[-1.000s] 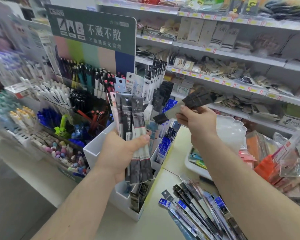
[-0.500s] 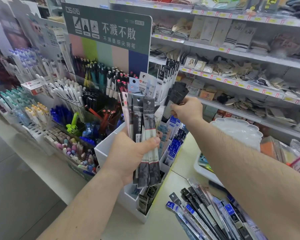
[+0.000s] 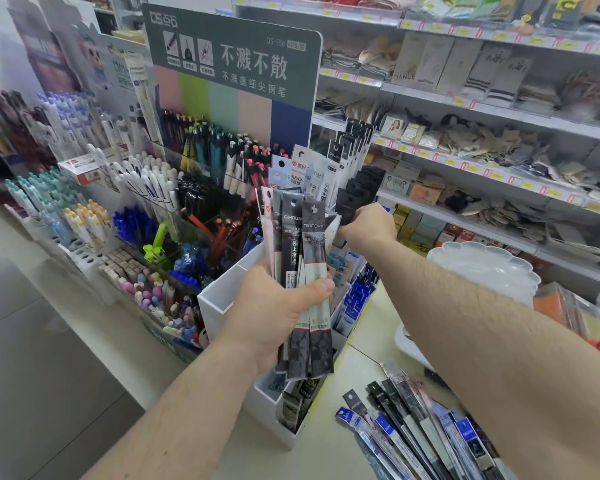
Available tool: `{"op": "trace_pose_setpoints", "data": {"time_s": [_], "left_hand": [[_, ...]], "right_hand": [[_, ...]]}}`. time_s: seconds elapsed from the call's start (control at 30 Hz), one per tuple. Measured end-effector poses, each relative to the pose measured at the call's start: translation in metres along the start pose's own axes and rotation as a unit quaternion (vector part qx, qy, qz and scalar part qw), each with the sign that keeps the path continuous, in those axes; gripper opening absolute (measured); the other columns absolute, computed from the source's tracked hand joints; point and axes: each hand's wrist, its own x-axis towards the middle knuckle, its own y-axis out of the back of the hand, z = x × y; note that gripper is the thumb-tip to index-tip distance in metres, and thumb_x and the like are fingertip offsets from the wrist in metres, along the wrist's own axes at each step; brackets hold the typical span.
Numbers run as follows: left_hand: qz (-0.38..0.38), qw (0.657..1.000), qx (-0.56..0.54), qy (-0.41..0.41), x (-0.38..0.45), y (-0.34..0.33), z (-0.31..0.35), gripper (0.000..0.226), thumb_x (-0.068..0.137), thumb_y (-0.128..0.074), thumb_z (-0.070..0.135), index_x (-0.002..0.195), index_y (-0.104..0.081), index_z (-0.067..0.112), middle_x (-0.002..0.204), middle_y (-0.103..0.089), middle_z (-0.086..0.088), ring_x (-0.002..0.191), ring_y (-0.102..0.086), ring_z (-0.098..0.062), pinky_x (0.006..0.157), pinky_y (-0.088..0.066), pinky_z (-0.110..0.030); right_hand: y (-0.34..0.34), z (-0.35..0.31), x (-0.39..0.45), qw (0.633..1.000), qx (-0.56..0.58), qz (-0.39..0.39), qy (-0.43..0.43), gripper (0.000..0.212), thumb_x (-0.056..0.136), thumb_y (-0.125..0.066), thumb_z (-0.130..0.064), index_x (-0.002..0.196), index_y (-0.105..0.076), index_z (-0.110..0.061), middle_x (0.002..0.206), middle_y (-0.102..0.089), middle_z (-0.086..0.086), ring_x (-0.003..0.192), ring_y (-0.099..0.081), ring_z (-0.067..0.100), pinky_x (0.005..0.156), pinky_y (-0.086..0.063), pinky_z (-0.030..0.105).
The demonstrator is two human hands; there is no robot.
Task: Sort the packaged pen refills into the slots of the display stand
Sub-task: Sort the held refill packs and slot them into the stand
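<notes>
My left hand (image 3: pixel 274 313) grips a fanned bundle of packaged pen refills (image 3: pixel 303 247), black and grey packs held upright over the white display stand (image 3: pixel 219 303). My right hand (image 3: pixel 369 225) reaches over the stand's rear slots and pinches dark refill packs (image 3: pixel 359 194) standing among the other packs there. More refill packs (image 3: pixel 347 150) fill the back slots. A loose pile of refills (image 3: pixel 416 431) in black and blue packaging lies on the counter at the lower right.
A pen display (image 3: pixel 222 161) with a green sign (image 3: pixel 232 60) stands behind the stand, with racks of pens (image 3: pixel 84 216) to the left. Shop shelves (image 3: pixel 482 119) run along the right. A white scalloped tray (image 3: pixel 485 268) sits under my right forearm.
My right hand carried the dark packs from mid-air down and left into the stand's rear slots. My left hand kept its bundle in place. The view shifted closer.
</notes>
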Motion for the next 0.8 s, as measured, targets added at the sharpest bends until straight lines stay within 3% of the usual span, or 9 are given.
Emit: {"op": "trace_pose_setpoints", "data": {"time_s": [0.1,0.2,0.27,0.37,0.43,0.5,0.6,0.7,0.8], "left_hand": [[-0.010,1.000,-0.013,0.010,-0.003,-0.005,-0.001,0.023,0.080,-0.076,-0.002,0.098,-0.068,0.009,0.081,-0.077,-0.004,0.071,-0.074,-0.017,0.059,-0.058,-0.028],[-0.029,0.999,-0.030,0.018,-0.005,-0.008,-0.006,0.020,0.080,-0.075,-0.004,0.092,-0.071,0.012,0.079,-0.077,-0.005,0.068,-0.074,-0.017,0.056,-0.057,-0.027],[-0.041,0.998,-0.046,0.027,-0.006,-0.011,-0.011,0.018,0.076,-0.077,-0.002,0.086,-0.074,0.013,0.080,-0.077,-0.008,0.068,-0.074,-0.019,0.056,-0.057,-0.027],[-0.060,0.997,-0.044,0.033,-0.008,-0.016,-0.019,0.028,0.065,-0.080,0.009,0.093,-0.075,0.009,0.084,-0.077,-0.012,0.071,-0.074,-0.024,0.059,-0.058,-0.030],[-0.076,0.996,-0.019,0.036,-0.009,-0.021,-0.025,0.036,0.068,-0.085,0.008,0.102,-0.072,0.007,0.089,-0.077,-0.013,0.077,-0.073,-0.026,0.064,-0.058,-0.032],[-0.102,0.994,-0.004,0.038,-0.011,-0.026,-0.031,0.040,0.069,-0.085,0.005,0.107,-0.072,0.009,0.097,-0.077,-0.014,0.084,-0.074,-0.026,0.069,-0.058,-0.031],[-0.151,0.987,-0.014,0.058,-0.015,-0.030,-0.035,0.034,0.067,-0.072,0.004,0.100,-0.076,0.012,0.096,-0.076,-0.013,0.085,-0.073,-0.023,0.069,-0.056,-0.029],[-0.175,0.978,-0.054,0.101,-0.020,-0.033,-0.037,0.034,0.064,-0.060,0.000,0.091,-0.077,0.011,0.090,-0.074,-0.017,0.078,-0.072,-0.026,0.063,-0.058,-0.033],[-0.156,0.980,-0.056,0.112,-0.024,-0.036,-0.036,0.030,0.069,-0.067,-0.002,0.096,-0.076,0.005,0.097,-0.075,-0.022,0.082,-0.074,-0.033,0.067,-0.061,-0.039]], "right_hand": [[0.012,0.001,-0.009,1.000,0.009,-0.009,0.006,0.011,0.083,-0.076,-0.026,0.084,-0.070,-0.016,0.090,-0.072,0.001,0.077,-0.065,0.018,0.070,-0.060,0.037],[0.036,0.003,-0.040,0.989,0.139,0.057,0.011,0.025,0.086,-0.071,-0.021,0.111,-0.073,-0.017,0.107,-0.070,-0.004,0.100,-0.065,0.019,0.086,-0.057,0.038],[0.052,0.008,-0.075,0.948,0.310,0.072,-0.010,0.011,0.086,-0.069,-0.015,0.091,-0.075,-0.023,0.085,-0.070,-0.011,0.084,-0.063,0.015,0.067,-0.052,0.030],[0.063,0.018,-0.136,0.890,0.453,-0.049,-0.021,0.010,0.085,-0.076,-0.021,0.075,-0.075,-0.023,0.058,-0.060,-0.013,0.051,-0.049,0.004,0.047,-0.038,0.018],[0.058,0.024,-0.164,0.898,0.425,-0.115,-0.018,0.009,0.082,-0.081,-0.027,0.083,-0.075,-0.021,0.065,-0.062,-0.007,0.044,-0.046,-0.001,0.042,-0.036,0.013],[0.052,0.030,-0.179,0.901,0.411,-0.139,-0.011,0.006,0.083,-0.080,-0.018,0.085,-0.074,-0.019,0.067,-0.063,-0.003,0.044,-0.047,-0.001,0.041,-0.035,0.011],[0.056,0.042,-0.186,0.902,0.413,-0.124,0.003,0.022,0.087,-0.074,-0.010,0.070,-0.076,-0.024,0.060,-0.061,-0.006,0.044,-0.044,0.001,0.042,-0.034,0.013],[0.061,0.057,-0.192,0.901,0.423,-0.102,0.003,0.019,0.089,-0.073,-0.014,0.073,-0.077,-0.024,0.060,-0.059,-0.002,0.047,-0.043,0.008,0.044,-0.034,0.019],[0.062,0.068,-0.197,0.888,0.454,-0.073,-0.014,0.017,0.092,-0.070,-0.012,0.077,-0.078,-0.016,0.062,-0.053,0.009,0.049,-0.039,0.014,0.046,-0.032,0.024]]}}
